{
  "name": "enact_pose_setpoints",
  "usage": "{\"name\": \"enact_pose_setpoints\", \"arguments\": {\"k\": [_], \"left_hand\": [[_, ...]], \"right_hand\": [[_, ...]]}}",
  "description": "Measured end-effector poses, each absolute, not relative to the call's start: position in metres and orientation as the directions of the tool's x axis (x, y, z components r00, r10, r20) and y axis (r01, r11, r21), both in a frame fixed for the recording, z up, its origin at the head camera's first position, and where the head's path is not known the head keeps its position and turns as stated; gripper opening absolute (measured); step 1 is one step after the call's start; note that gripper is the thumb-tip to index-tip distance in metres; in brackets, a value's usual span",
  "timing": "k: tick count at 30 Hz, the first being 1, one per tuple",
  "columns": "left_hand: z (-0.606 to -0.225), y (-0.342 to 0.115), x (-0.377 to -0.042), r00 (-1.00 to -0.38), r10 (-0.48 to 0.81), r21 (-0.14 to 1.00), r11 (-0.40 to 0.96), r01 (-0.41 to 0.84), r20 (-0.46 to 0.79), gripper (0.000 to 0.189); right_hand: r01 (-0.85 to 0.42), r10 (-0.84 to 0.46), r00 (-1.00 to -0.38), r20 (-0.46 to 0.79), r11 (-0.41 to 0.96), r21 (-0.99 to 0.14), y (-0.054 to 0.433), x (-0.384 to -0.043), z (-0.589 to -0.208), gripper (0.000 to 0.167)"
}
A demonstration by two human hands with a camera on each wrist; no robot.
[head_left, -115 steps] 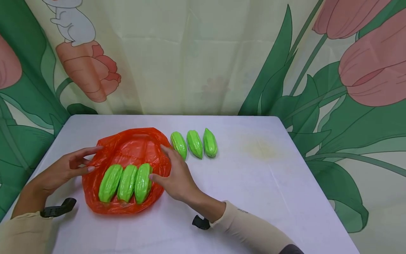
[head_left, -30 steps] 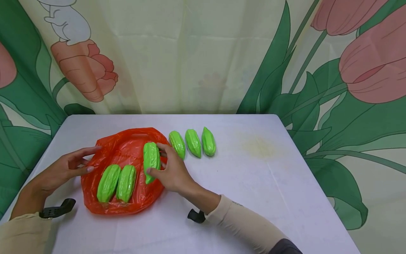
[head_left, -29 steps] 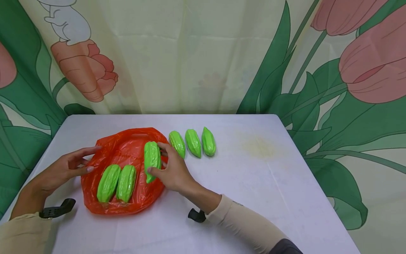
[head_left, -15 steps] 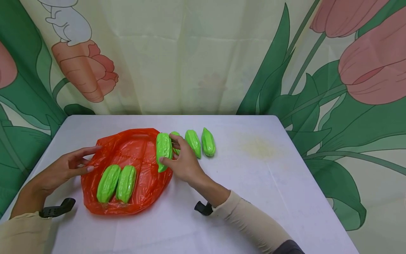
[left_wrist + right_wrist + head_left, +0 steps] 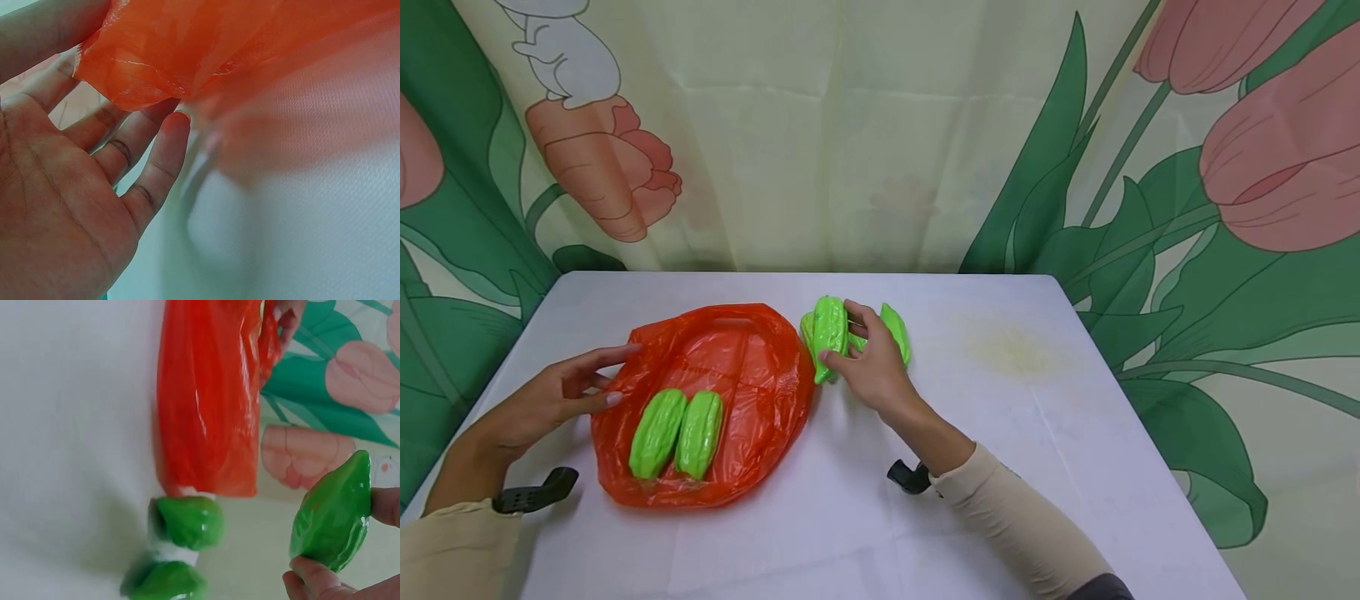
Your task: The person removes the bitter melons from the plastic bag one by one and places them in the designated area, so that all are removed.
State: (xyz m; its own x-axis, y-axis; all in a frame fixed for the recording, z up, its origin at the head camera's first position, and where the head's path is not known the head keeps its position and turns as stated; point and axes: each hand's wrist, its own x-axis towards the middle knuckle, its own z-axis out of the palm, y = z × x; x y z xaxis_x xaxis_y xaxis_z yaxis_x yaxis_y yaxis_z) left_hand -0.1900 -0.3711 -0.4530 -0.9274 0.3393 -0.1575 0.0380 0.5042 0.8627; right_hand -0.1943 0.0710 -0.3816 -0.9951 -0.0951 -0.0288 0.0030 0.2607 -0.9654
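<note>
My right hand [image 5: 880,371] pinches a shiny, ridged green bitter melon [image 5: 831,329] between thumb and fingers, its pointed end downward. In the right wrist view that bitter melon [image 5: 331,515] hangs in the air above the table. Behind it is a row of bitter melons, partly covered by the hand; the far right one [image 5: 897,329] shows its tip. My left hand [image 5: 568,396] holds the left rim of a red plastic bag [image 5: 760,417], thumb and fingers at the plastic [image 5: 156,56]. Two bitter melons [image 5: 657,433] lie side by side inside the bag.
A white-covered table [image 5: 1000,467] bears everything, with a faint yellowish stain [image 5: 1017,350] at the right. Behind it hangs a printed curtain [image 5: 880,150] with tulips and a rabbit on a carrot. A black strap [image 5: 538,492] is on the left wrist.
My right hand has taken one bitter melon from the bag's right side and carried it right and away, past the rim to the back row. My left hand has stayed at the bag.
</note>
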Motion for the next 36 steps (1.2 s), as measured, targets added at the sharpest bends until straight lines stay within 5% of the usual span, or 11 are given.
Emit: {"name": "enact_pose_setpoints", "arguments": {"k": [36], "left_hand": [[-0.455, -0.371, -0.19, -0.931, 0.324, 0.864, 0.502, 0.02, -0.166, 0.075]], "right_hand": [[0.115, 0.124, -0.989, -0.075, 0.355, -0.928, 0.173, -0.242, -0.401, 0.081]]}}
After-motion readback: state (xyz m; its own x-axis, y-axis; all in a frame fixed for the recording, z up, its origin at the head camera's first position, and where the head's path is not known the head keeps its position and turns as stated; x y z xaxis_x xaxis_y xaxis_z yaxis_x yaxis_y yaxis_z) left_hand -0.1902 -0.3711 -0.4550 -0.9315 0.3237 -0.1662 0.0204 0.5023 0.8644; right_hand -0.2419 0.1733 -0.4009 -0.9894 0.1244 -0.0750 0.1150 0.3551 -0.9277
